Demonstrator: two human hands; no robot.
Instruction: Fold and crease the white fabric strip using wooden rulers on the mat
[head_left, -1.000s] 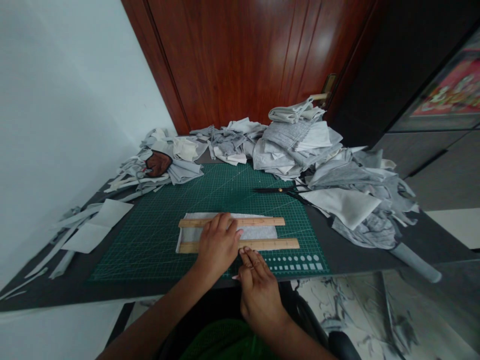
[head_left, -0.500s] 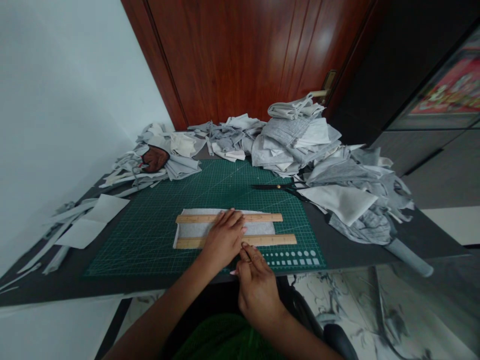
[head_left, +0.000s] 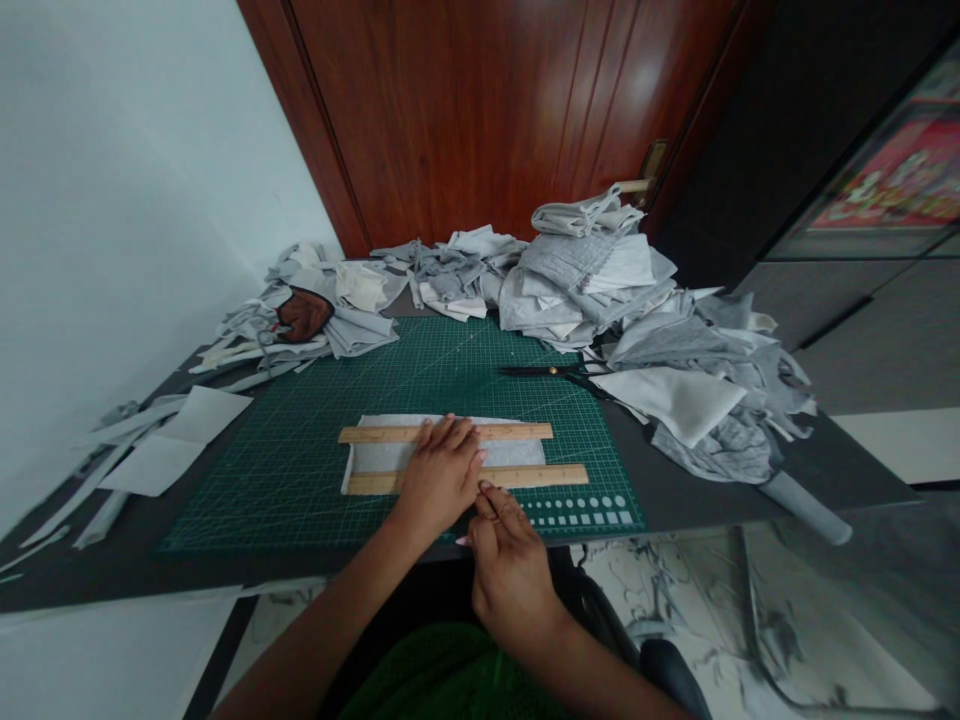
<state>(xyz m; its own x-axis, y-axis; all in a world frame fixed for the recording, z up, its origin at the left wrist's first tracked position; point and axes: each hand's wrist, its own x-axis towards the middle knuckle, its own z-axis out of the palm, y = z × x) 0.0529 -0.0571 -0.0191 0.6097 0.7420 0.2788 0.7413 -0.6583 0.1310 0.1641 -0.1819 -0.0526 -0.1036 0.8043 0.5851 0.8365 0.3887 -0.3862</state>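
From the head, the marks on two wooden rulers point(head_left: 517, 431) are too small to read; they lie over gray cloth point(head_left: 375, 458) on a green mat point(head_left: 450, 370); the left hand point(head_left: 442, 465) lies flat on both, fingers a bit apart; the right hand point(head_left: 510, 555) has bent fingers by the near ruler; I can't tell what they hold.

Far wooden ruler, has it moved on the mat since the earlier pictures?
Yes, slightly left: the far wooden ruler now ends farther from the right edge of the green cutting mat.
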